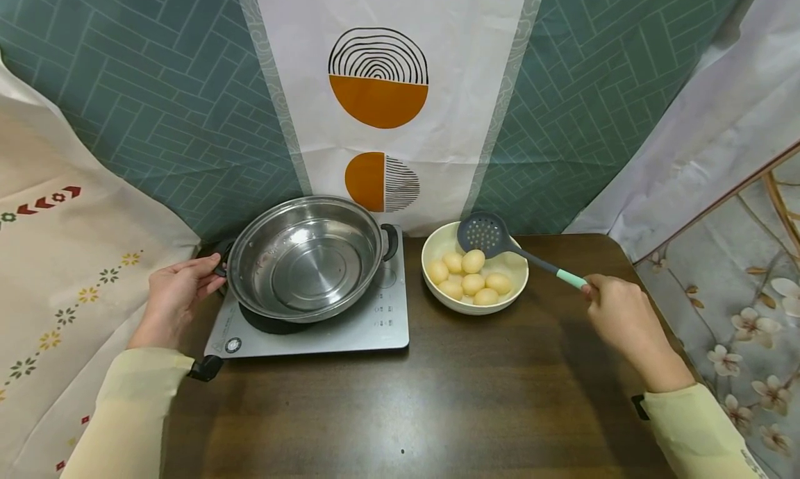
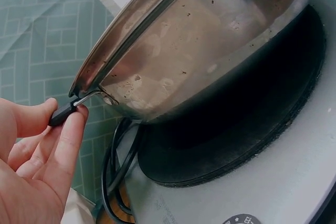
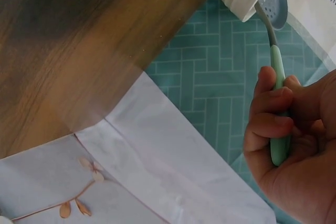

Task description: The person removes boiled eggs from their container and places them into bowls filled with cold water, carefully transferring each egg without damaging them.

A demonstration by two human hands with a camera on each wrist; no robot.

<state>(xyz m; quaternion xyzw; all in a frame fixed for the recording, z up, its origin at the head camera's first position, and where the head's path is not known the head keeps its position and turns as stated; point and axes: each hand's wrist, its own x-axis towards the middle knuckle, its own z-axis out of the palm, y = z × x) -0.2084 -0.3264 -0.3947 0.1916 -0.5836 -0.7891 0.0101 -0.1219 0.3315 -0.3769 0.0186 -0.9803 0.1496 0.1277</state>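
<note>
My left hand pinches the black side handle of a wide stainless steel pot between thumb and fingers. The pot's inside shows bare metal, and its left side is raised over a black round mat on the induction cooker. Gripped by its mint-green handle, a grey slotted skimmer is in my right hand. The skimmer's perforated head lies over the far inside of a cream bowl. Several pale yellow, egg-shaped pieces sit in that bowl.
Everything stands on a dark brown wooden table. Patterned cloth hangs close behind the pot and bowl, with more fabric at both sides. A black cord loops beside the cooker's left edge. The pot's other handle points toward the bowl.
</note>
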